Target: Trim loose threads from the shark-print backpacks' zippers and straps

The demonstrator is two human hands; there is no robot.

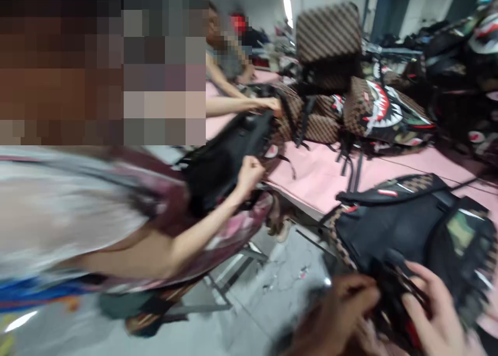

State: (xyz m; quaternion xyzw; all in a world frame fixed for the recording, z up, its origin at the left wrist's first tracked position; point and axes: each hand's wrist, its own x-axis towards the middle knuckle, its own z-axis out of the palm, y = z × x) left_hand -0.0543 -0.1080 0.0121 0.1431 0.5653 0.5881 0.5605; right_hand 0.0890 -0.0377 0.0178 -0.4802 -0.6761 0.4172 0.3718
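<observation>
Closely, both hands work at the near edge of a black backpack

Down at the wearer's four o'clock in the view, the left hand (352,301) and the right hand (436,306) face each other across a dark, narrow part of the backpack (392,226). The right hand's thumb and fingers pinch this strip from the three o'clock side. The left hand comes in from nine o'clock with its fingers bent and drawn together; blur hides whether they grip, so I cannot tell. The bag's main body spreads from twelve to two o'clock of the hands, its black panel facing up, with brown checked trim and a camouflage patch (461,231) on its side.

Beyond it, the pink tabletop (307,177) runs off toward eleven o'clock. Around nine o'clock, metal stool legs (200,308) stand on the grey floor (278,299). At ten o'clock, a co-worker's fist (250,175) is beside another black bag (229,153) at the tabletop's edge.

Straight up at twelve o'clock lies a shark-mouth bag (383,109) among other bags. Past it toward eleven, a brown checked bag (329,34) rises above the pile. Farther back, between ten and eleven, another person (229,60) leans over the tabletop, near a bright light strip (287,3).
</observation>
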